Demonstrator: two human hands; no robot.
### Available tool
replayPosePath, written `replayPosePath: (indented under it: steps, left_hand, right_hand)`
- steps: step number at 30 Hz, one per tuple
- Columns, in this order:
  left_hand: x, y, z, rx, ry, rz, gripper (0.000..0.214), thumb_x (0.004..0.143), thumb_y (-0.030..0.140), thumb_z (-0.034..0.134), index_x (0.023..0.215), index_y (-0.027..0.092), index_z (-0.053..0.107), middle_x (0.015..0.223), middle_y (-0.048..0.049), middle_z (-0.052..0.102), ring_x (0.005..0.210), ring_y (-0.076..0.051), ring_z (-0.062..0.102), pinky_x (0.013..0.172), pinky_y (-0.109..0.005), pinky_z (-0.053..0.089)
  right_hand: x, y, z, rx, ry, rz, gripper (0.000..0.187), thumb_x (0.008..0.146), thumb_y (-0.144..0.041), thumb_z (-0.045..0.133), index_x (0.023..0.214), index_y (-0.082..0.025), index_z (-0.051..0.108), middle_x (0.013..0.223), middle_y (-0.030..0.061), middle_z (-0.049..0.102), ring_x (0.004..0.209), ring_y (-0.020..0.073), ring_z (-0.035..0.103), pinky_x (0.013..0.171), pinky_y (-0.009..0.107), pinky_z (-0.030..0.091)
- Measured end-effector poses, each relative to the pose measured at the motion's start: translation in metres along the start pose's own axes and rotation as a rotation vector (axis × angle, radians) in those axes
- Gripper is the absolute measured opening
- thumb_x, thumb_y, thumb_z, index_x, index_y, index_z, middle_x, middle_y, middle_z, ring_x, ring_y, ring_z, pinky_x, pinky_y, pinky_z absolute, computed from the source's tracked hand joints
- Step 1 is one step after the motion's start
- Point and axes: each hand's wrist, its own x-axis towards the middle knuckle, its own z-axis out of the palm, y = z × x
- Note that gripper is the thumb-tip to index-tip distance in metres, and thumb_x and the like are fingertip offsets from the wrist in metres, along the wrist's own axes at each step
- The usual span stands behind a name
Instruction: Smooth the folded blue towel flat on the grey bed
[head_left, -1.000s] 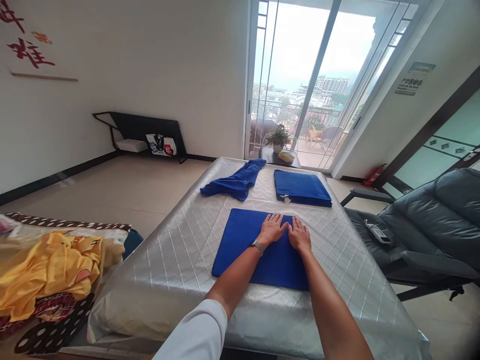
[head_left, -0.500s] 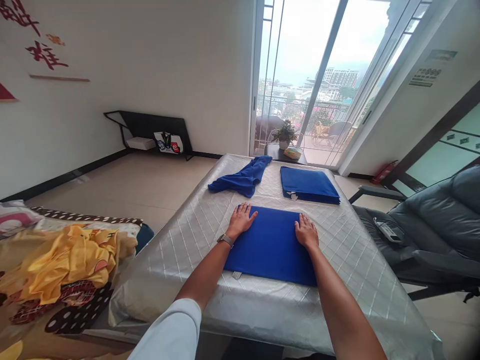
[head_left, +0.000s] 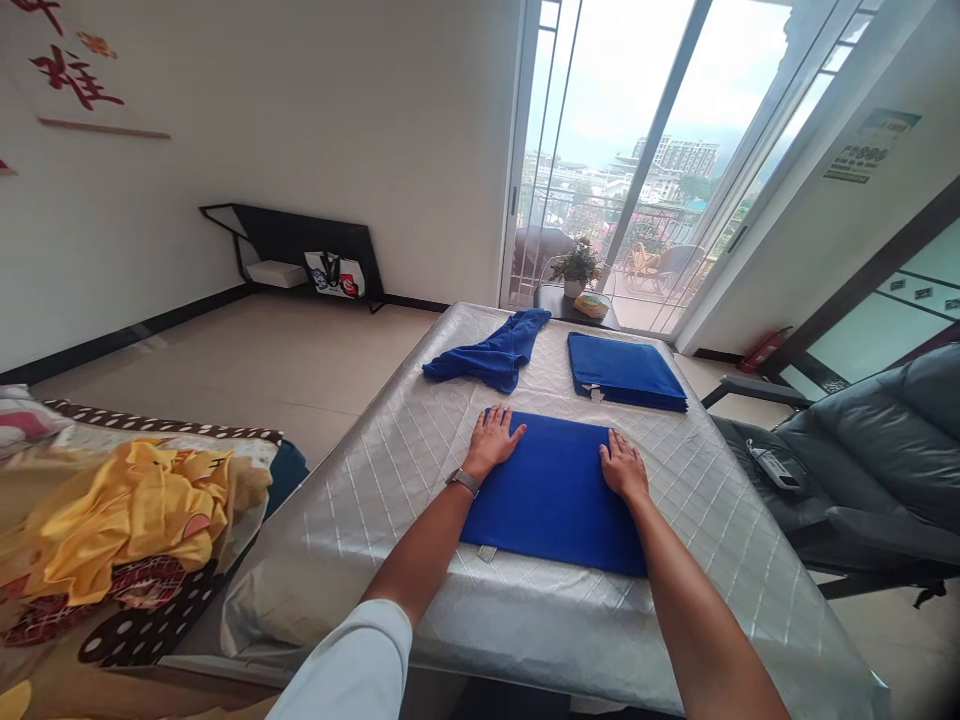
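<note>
A folded blue towel (head_left: 559,495) lies flat near the front of the silver quilted table (head_left: 360,520). My left hand (head_left: 495,438) rests palm down on the towel's far left corner, fingers stretched out. On the far right edge of the same towel, my right hand (head_left: 622,465) lies flat with its fingers extended. Neither hand holds anything. A small label sticks out from under the towel's near edge. Further back lie a crumpled blue towel (head_left: 487,352) on the left and a neat stack of folded blue towels (head_left: 624,372) on the right.
A grey recliner chair (head_left: 870,470) with a remote on its seat stands right of the table. To the left lies bedding with a yellow cloth (head_left: 127,520). Beyond the table are a potted plant (head_left: 576,268) on a small stand and glass balcony doors.
My hands, side by side at the towel's middle a second ago, have slid apart to its left and right edges. The camera view has shifted slightly.
</note>
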Motion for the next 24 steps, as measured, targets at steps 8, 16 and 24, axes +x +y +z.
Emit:
replayPosePath:
  steps: [8, 16, 24]
  left_hand:
    - [0.001, 0.001, 0.000, -0.031, 0.001, -0.007, 0.071, 0.101, 0.060, 0.020, 0.155, 0.016, 0.033, 0.158, -0.0093, 0.037, 0.150, -0.026, 0.022, 0.123, -0.045, 0.011]
    - [0.000, 0.003, -0.004, -0.043, 0.001, -0.007, 0.071, 0.101, 0.059, 0.020, 0.155, 0.014, 0.033, 0.159, -0.0112, 0.036, 0.150, -0.027, 0.023, 0.123, -0.047, 0.012]
    - [-0.001, 0.003, -0.002, -0.008, 0.017, -0.003, 0.072, 0.101, 0.060, 0.020, 0.154, 0.013, 0.035, 0.159, -0.0116, 0.036, 0.149, -0.026, 0.024, 0.123, -0.045, 0.012]
  right_hand:
    - [0.001, -0.002, -0.002, -0.049, -0.018, 0.002, 0.065, 0.101, -0.042, 0.012, 0.160, -0.015, 0.017, 0.166, 0.0034, 0.018, 0.151, 0.0159, 0.016, 0.122, 0.035, 0.011]
    - [-0.011, -0.010, -0.011, -0.119, 0.043, 0.035, 0.063, 0.101, -0.039, 0.016, 0.158, -0.013, 0.023, 0.165, 0.0052, 0.022, 0.151, 0.0212, 0.017, 0.122, 0.042, 0.008]
    - [-0.047, 0.002, 0.002, -0.107, -0.008, -0.042, 0.065, 0.102, -0.041, 0.013, 0.159, -0.012, 0.019, 0.166, 0.0041, 0.017, 0.152, 0.0200, 0.016, 0.122, 0.041, 0.012]
